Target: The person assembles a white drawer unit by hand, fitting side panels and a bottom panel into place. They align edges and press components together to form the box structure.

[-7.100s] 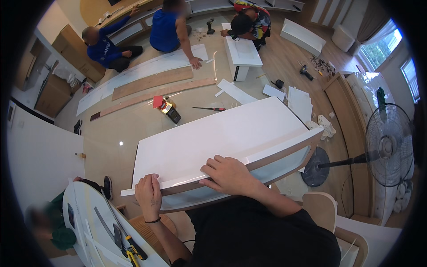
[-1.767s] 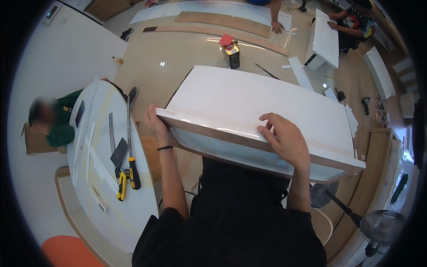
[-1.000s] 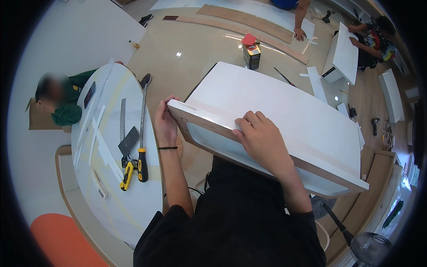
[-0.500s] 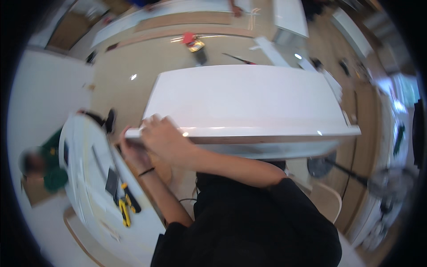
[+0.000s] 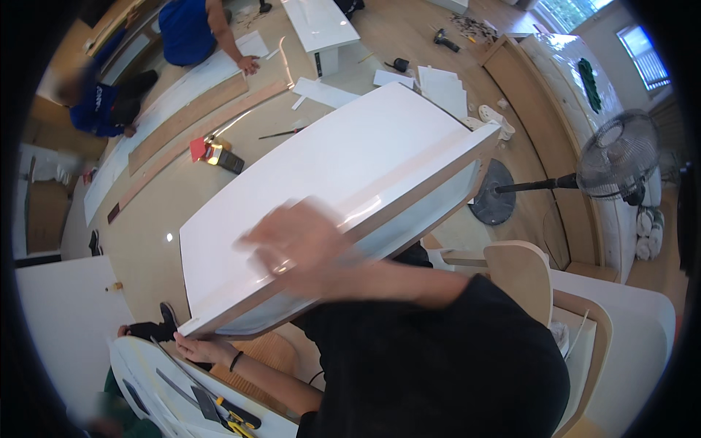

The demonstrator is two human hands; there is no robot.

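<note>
Fingers (image 5: 257, 239) of the worker's right hand (image 5: 305, 247) blur over the centre of the frame, seemingly bent and slightly apart; from where I stand I cannot tell whether they touch the surface beneath. The left hand (image 5: 203, 350), lower left, meets the near-left corner of the white cabinet box (image 5: 328, 160), its fingers gathered at that edge; how tightly they press is not visible. The box lies slantwise across the middle of the frame, before the worker's torso.

State of assembly: the broad upper panel and its raised white lip are already joined, and a brown-edged front surrounds a pale bluish recess (image 5: 398, 219). The lip looks continuous between its ends, except where the right hand hides it. No handle shows on the visible front; whether any fitting or finishing is left cannot be judged.

Containers: the recess shows no contents, and its depth is unclear. Left of centre, a metal can (image 5: 228, 160) carries a red piece (image 5: 198, 149) at its top; what it holds is hidden. At upper centre lies a second white cabinet (image 5: 321, 28), its interior out of sight. White offcuts (image 5: 323, 93) lie between it and the box.
</note>
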